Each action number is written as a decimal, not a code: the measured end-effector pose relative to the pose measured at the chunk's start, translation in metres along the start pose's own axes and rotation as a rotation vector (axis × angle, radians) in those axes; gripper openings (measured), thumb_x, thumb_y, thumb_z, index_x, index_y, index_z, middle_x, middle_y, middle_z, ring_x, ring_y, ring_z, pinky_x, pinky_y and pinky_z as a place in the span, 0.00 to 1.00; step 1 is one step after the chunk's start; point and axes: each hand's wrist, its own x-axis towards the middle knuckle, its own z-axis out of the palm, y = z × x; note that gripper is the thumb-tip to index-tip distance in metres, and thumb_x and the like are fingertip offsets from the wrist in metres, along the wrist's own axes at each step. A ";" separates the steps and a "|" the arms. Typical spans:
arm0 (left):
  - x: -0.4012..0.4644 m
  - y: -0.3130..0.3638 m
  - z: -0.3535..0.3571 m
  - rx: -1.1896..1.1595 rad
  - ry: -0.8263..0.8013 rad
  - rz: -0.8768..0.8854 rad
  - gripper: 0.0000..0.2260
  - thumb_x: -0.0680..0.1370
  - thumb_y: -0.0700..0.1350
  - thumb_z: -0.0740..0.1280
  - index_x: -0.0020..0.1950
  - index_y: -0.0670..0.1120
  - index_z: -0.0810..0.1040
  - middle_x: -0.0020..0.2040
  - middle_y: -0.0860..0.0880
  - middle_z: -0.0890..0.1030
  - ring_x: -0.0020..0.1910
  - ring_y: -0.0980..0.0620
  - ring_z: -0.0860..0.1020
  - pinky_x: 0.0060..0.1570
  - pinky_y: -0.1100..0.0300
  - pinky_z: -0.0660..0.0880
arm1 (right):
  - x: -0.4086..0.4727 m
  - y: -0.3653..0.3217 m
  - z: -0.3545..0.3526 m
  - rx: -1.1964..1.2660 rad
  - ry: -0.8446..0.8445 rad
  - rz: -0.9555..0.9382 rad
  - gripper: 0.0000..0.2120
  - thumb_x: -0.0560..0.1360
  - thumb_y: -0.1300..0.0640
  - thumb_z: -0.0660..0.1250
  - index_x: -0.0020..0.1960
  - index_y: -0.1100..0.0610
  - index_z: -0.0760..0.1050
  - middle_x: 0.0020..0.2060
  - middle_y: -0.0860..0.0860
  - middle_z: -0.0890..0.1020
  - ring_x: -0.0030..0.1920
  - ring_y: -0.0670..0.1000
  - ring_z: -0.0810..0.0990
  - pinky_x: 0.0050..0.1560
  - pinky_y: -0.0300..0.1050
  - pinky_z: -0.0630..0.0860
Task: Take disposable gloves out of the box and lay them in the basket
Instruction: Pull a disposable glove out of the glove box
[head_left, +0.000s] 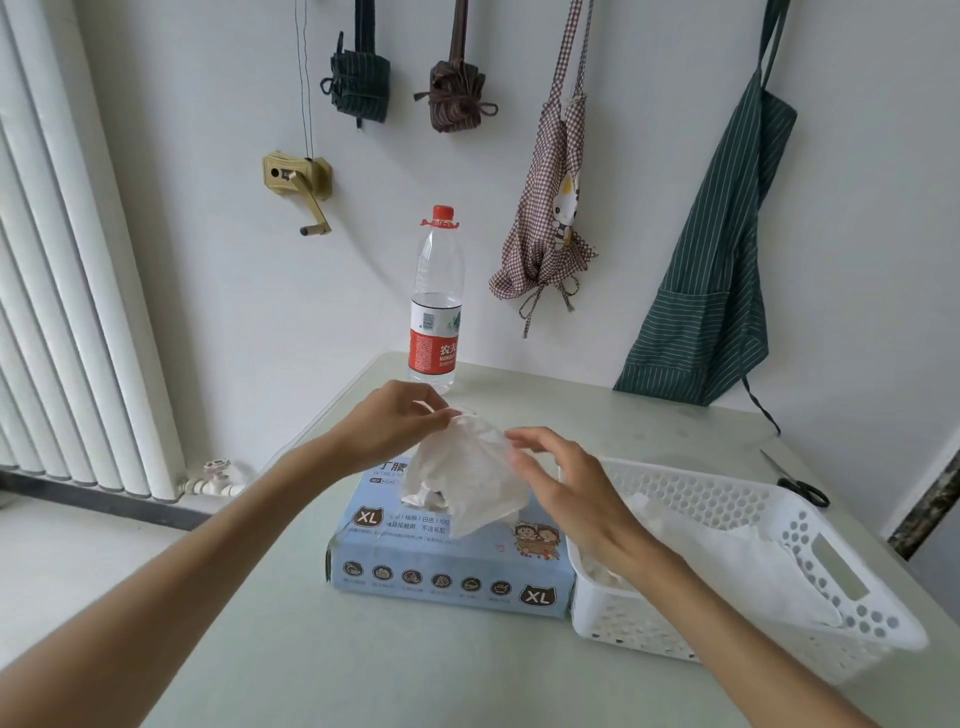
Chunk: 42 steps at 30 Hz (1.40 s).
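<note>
A light blue glove box (452, 571) marked XL lies on the table in front of me. A thin clear disposable glove (470, 473) hangs above the box's opening, its lower end still at the slot. My left hand (389, 421) pinches the glove's top left edge. My right hand (561, 483) holds its right edge with the fingertips. The white perforated basket (779, 582) stands right of the box, touching it, with several clear gloves (727, 561) lying inside.
A water bottle (437, 301) with a red cap stands behind the box near the wall. Black scissors (800, 480) lie at the table's far right edge. Aprons (717, 270) hang on the wall. A radiator (67, 291) fills the left.
</note>
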 end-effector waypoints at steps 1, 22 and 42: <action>0.001 0.004 0.000 0.009 -0.008 -0.001 0.06 0.78 0.46 0.65 0.47 0.45 0.80 0.43 0.47 0.83 0.41 0.50 0.79 0.47 0.57 0.73 | 0.000 -0.006 0.003 0.022 -0.022 0.046 0.28 0.70 0.33 0.64 0.65 0.45 0.72 0.60 0.39 0.74 0.62 0.39 0.70 0.63 0.43 0.67; -0.017 0.012 0.025 0.027 -0.136 0.144 0.08 0.72 0.48 0.73 0.47 0.47 0.80 0.45 0.55 0.83 0.45 0.57 0.82 0.47 0.63 0.78 | -0.011 -0.014 -0.081 0.403 -0.203 0.211 0.23 0.69 0.75 0.69 0.57 0.52 0.79 0.56 0.56 0.81 0.52 0.49 0.81 0.48 0.39 0.79; 0.005 0.070 0.022 -0.094 -0.268 0.144 0.12 0.78 0.47 0.66 0.49 0.38 0.82 0.45 0.42 0.84 0.44 0.51 0.82 0.46 0.63 0.79 | -0.025 -0.001 -0.155 0.253 -0.006 0.241 0.09 0.67 0.53 0.74 0.43 0.55 0.78 0.30 0.46 0.77 0.29 0.41 0.72 0.28 0.30 0.67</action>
